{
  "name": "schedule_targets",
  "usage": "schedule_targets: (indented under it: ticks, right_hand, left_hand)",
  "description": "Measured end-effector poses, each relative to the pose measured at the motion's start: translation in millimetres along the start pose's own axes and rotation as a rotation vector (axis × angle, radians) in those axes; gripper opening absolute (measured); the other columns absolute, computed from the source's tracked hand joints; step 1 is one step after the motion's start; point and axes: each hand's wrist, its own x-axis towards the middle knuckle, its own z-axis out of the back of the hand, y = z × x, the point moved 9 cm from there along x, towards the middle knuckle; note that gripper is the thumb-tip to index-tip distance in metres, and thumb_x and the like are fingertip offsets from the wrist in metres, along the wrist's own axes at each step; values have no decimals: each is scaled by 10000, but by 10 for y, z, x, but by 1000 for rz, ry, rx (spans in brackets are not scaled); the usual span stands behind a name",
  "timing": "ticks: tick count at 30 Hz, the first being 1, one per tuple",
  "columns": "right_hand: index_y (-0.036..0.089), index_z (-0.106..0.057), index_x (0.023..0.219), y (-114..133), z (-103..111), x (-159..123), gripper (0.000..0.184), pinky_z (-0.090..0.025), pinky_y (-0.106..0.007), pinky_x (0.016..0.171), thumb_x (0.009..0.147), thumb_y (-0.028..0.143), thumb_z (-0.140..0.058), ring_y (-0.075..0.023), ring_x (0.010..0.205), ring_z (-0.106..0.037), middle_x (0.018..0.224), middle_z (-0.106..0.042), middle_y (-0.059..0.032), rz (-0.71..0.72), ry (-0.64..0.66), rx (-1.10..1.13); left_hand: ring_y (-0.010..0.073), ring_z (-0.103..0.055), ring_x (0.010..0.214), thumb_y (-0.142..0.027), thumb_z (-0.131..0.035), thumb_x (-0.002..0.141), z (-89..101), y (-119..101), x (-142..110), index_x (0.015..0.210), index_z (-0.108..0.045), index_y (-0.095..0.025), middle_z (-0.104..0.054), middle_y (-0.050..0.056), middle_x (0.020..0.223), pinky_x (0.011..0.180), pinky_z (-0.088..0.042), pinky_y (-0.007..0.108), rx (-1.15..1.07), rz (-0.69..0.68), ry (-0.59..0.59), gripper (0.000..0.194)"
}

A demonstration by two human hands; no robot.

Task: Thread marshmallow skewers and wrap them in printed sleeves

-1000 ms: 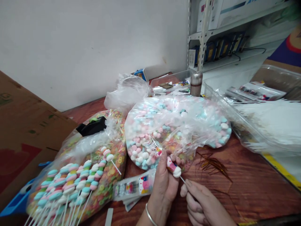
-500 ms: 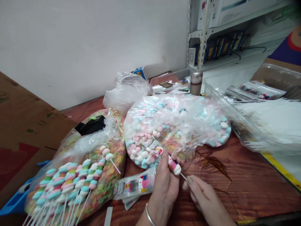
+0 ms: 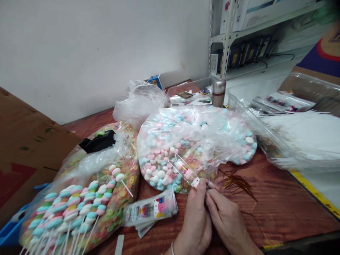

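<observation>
A steel flask [image 3: 219, 92] is standing at the far edge of the bench [image 3: 281, 209], just beside a clear plastic tray [image 3: 190, 92].

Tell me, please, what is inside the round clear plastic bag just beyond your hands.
The clear plastic bag holds pink, blue and white marshmallow pieces, with colourful cereal rings along its lower edge. Its middle is hidden by bunched, glaring plastic.

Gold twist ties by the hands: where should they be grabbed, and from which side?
Pinch the gold twist ties at the bunch's denser middle, coming down from above on the side of the right hand. The thin strands lie flat and splay at the ends, so loose tips would likely slip.
</observation>
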Motion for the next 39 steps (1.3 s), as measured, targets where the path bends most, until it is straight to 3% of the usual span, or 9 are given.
schedule_targets:
  ticks: [3,11,18,20,25,28,32,36,39]
  right_hand:
    - [209,-585,803,-139,-103,-60,351,-424,-232,620,1016,376,-361,-151,644,-606,716,-633,-18,-158,136,173]
    - [206,-594,815,-219,-140,-290,369,-444,-206,621,1006,414,-357,-141,675,-569,717,-592,12,-275,357,375]
    - [211,-623,852,212,84,-211,248,-396,-234,564,980,199,-411,-138,535,-588,643,-632,12,197,10,-114]
    - [209,-608,815,245,38,-186,274,-362,-254,535,988,196,-396,-147,489,-566,593,-605,12,229,-73,-201]
    - [218,-571,792,-55,-147,-152,338,-355,-236,521,1022,318,-344,-144,515,-578,597,-587,14,-18,2,-28]
    - [215,-569,802,-148,-192,-193,350,-381,-234,575,1017,387,-353,-141,587,-573,654,-581,7,-144,128,163]
    - [218,-548,802,-233,-355,-326,429,-300,-213,427,1022,467,-277,-112,427,-406,509,-421,70,-372,376,506]
    - [220,-620,991,-195,-153,-280,247,-419,-262,602,988,365,-420,-173,624,-603,709,-646,-21,-127,193,206]
    - [237,-631,910,-145,-79,-302,200,-400,-272,625,969,314,-456,-172,617,-587,709,-639,-15,5,122,43]
  left_hand:
    - [181,-638,899,-404,-640,879,87,-199,84,1014,-678,-133,-682,95,978,802,-518,284,-59,-59,-13,305]
    - [99,-586,629,-177,-733,802,314,-684,309,859,-645,-149,-593,-14,740,666,-552,250,-149,-137,-130,109]
    - [80,-539,575,-187,-710,823,231,-535,250,790,-614,-148,-557,-28,682,617,-530,218,-147,-168,-169,109]
    - [88,-550,587,-213,-719,817,172,-405,203,800,-620,-144,-570,-19,685,615,-519,211,-121,-147,-148,121]
    - [129,-619,703,-285,-727,816,154,-253,148,898,-645,-149,-636,22,788,694,-540,241,-120,-95,-91,179]
    - [147,-639,726,-304,-719,825,279,-368,190,937,-652,-155,-660,38,831,717,-564,284,-137,-93,-148,199]
    - [125,-633,685,-240,-728,818,334,-581,246,929,-658,-153,-635,4,763,719,-576,280,-133,-129,-164,158]
    - [96,-589,615,-168,-755,777,271,-590,264,814,-631,-140,-588,-16,690,675,-572,256,-122,-121,-124,132]
    - [88,-572,595,-130,-769,746,309,-564,276,849,-623,-146,-573,-27,692,632,-565,244,-133,-101,-176,179]
